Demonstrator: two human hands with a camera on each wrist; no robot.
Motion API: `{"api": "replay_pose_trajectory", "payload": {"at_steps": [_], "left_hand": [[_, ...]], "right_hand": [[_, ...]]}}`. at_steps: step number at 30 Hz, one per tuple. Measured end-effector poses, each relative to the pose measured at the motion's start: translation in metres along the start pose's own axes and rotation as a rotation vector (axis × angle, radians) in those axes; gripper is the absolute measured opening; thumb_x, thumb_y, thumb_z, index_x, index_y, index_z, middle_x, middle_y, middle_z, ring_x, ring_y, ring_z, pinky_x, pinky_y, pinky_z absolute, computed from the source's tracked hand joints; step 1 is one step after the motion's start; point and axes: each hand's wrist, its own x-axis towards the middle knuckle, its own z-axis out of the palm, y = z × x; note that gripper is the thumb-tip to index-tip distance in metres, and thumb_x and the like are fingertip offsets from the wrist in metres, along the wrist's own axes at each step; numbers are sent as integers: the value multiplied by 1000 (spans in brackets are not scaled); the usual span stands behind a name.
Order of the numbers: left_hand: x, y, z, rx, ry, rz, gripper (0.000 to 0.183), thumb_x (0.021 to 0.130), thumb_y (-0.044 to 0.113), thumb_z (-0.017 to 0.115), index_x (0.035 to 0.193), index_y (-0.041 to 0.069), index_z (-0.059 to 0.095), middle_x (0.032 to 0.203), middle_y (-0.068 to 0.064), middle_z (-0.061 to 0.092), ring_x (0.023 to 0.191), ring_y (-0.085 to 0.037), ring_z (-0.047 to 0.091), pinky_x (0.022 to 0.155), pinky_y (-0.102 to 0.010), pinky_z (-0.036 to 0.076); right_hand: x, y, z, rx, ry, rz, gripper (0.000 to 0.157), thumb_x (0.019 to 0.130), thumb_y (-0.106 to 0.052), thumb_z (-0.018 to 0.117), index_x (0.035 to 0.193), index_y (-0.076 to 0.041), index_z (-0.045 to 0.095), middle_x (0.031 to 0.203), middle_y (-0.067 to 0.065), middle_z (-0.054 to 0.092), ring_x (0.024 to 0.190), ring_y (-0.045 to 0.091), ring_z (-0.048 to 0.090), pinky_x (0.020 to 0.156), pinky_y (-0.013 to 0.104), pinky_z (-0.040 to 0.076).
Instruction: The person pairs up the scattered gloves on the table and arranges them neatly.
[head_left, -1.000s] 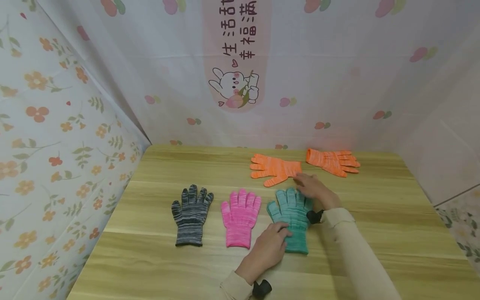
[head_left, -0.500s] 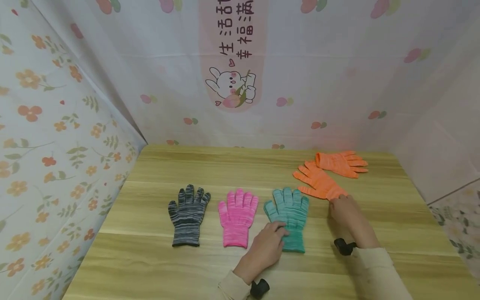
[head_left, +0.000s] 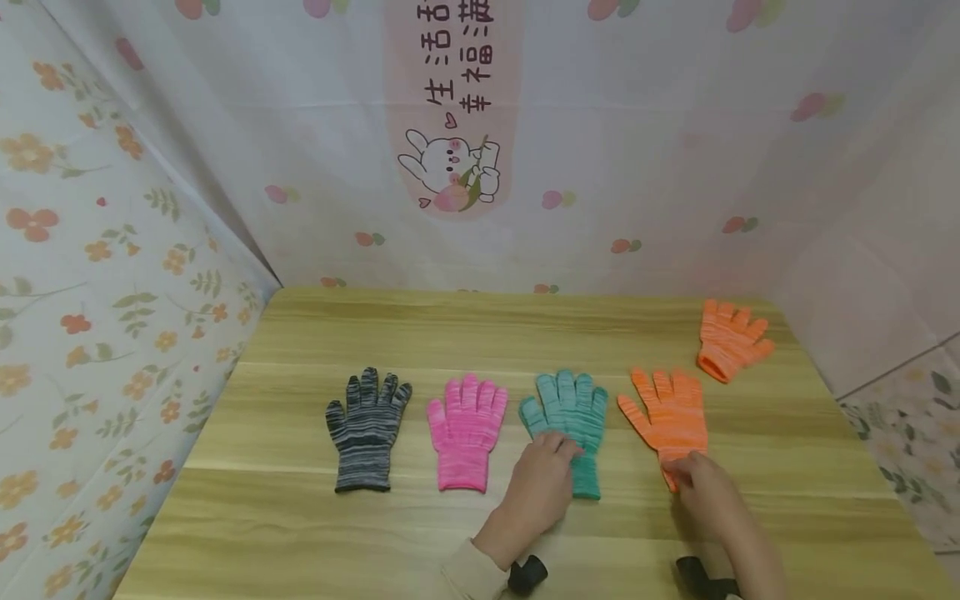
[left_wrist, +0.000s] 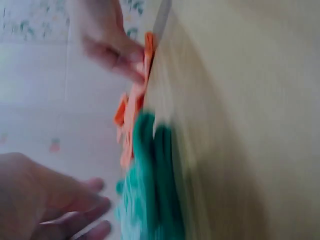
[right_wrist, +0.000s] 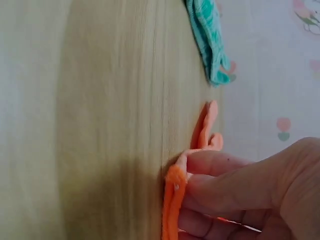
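Observation:
My right hand pinches the cuff of an orange knit glove. This glove lies with its fingers toward the back, and the right wrist view shows thumb and fingertips at its cuff. Over the lower part of a green knit glove is my left hand, covering some of its palm and cuff in the head view. In the left wrist view the loosely bent fingers of that hand hover beside the green glove, with a gap between them. A second orange glove lies at the back right.
A pink glove and a black-and-grey glove lie to the left in the same row, fingers toward the back. The wooden table ends at a printed cloth behind and a floral one at left.
My right hand has drawn the first orange glove rightward and toward me, turning its fingers away. The second orange glove has shifted right and rotated. My left hand stays by the green glove.

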Motion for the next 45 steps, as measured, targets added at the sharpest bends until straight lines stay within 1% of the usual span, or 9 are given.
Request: {"api": "replay_pose_trajectory", "payload": {"at_steps": [2, 6, 9, 16, 23, 28, 32, 36, 45], "left_hand": [[-1, 13, 2, -2, -16, 67, 26, 83, 4, 58, 104, 17, 66, 104, 6, 61, 102, -10, 55, 88, -17, 45], [-6, 40, 16, 12, -190, 209, 28, 88, 10, 57, 113, 21, 62, 114, 11, 58, 108, -3, 52, 93, -11, 39], [-7, 55, 32, 113, -284, 271, 31, 92, 19, 53, 123, 21, 56, 128, 10, 52, 121, -4, 46, 102, -14, 34], [-6, 69, 59, 227, -349, 182, 49, 97, 35, 44, 144, 27, 33, 148, 15, 28, 138, -7, 26, 109, -21, 28], [-6, 70, 63, 209, -354, 158, 50, 97, 42, 41, 144, 32, 29, 149, 18, 25, 138, -4, 22, 108, -21, 27], [-5, 71, 62, 149, -389, 151, 51, 98, 40, 40, 146, 31, 26, 151, 17, 22, 139, -5, 21, 109, -21, 26], [-4, 72, 59, 148, -374, 153, 49, 97, 39, 42, 144, 31, 28, 149, 17, 25, 138, -5, 24, 107, -22, 29], [-2, 71, 59, 155, -362, 160, 49, 97, 39, 43, 143, 31, 30, 148, 17, 27, 137, -5, 26, 106, -21, 30], [0, 72, 58, 207, -354, 157, 49, 96, 41, 44, 142, 32, 32, 147, 18, 29, 136, -4, 26, 105, -20, 30]], "right_hand": [[-5, -5, -1, 37, -11, 28, 17, 81, 6, 60, 95, 5, 70, 86, 12, 62, 80, 31, 60, 67, 42, 50], [-7, -7, -1, 85, -11, 68, 17, 82, 4, 61, 96, 2, 71, 90, 14, 64, 83, 30, 61, 67, 38, 50], [-7, -5, 0, 138, -27, 87, 18, 82, 5, 60, 97, 3, 70, 93, 15, 64, 87, 32, 61, 70, 39, 51], [-11, -6, 1, 194, -71, 87, 22, 82, 5, 58, 101, 4, 69, 96, 14, 65, 91, 32, 61, 75, 42, 51], [-7, 15, -11, 283, -59, 73, 29, 93, -12, 54, 115, 5, 61, 107, 19, 64, 92, 24, 62, 68, 21, 49], [15, 51, -27, 178, 21, 78, 46, 93, -13, 50, 125, 20, 42, 114, 39, 50, 98, 46, 54, 76, 46, 50], [43, 80, -38, 58, 28, 86, 60, 88, -8, 49, 131, 24, 24, 120, 51, 31, 106, 64, 34, 83, 67, 36], [69, 98, -48, -1, 41, 120, 69, 85, -9, 49, 138, 18, 15, 120, 52, 24, 105, 65, 26, 84, 69, 27], [94, 100, -63, -25, -31, 173, 56, 93, -22, 43, 136, 10, 26, 125, 51, 18, 108, 68, 18, 79, 69, 26]]}}
